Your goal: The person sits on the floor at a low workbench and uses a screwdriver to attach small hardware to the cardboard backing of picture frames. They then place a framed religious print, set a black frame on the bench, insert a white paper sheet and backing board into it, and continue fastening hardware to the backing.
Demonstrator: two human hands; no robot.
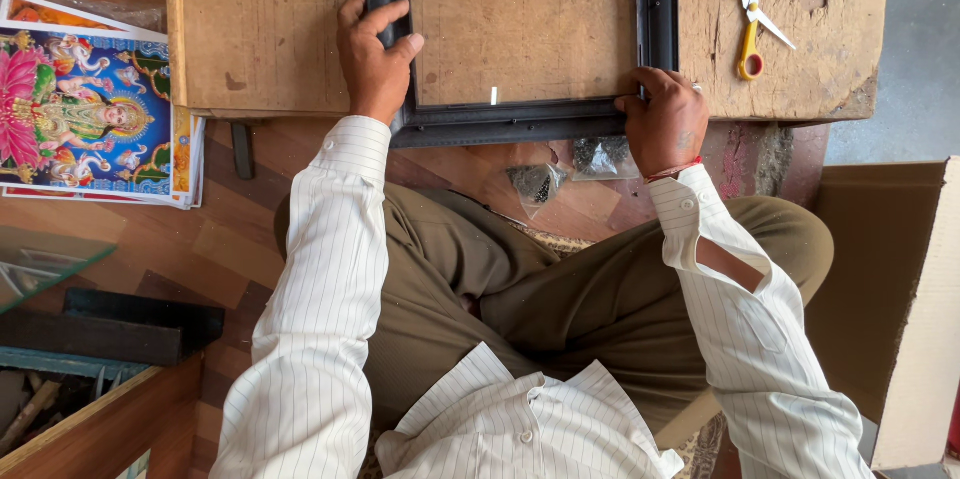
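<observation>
Dark, slightly glossy moulded frame (520,122) on a rough, worn wooden board (270,29)

Bright, even daylight fills the scene, strongest toward 2 o'clock where the grey floor (920,39) looks washed out. Shadows are soft and short under the scissors (745,11) and along the bench (280,49) edge. Focus is sharp throughout, with slight wide-angle stretching near the corners.

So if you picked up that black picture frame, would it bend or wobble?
Probably not: the black rectangular picture frame looks stiff, with a brown backing board filling it. It overhangs the wooden workbench, so it might tip if released. The left hand and right hand grip its corners.
</observation>
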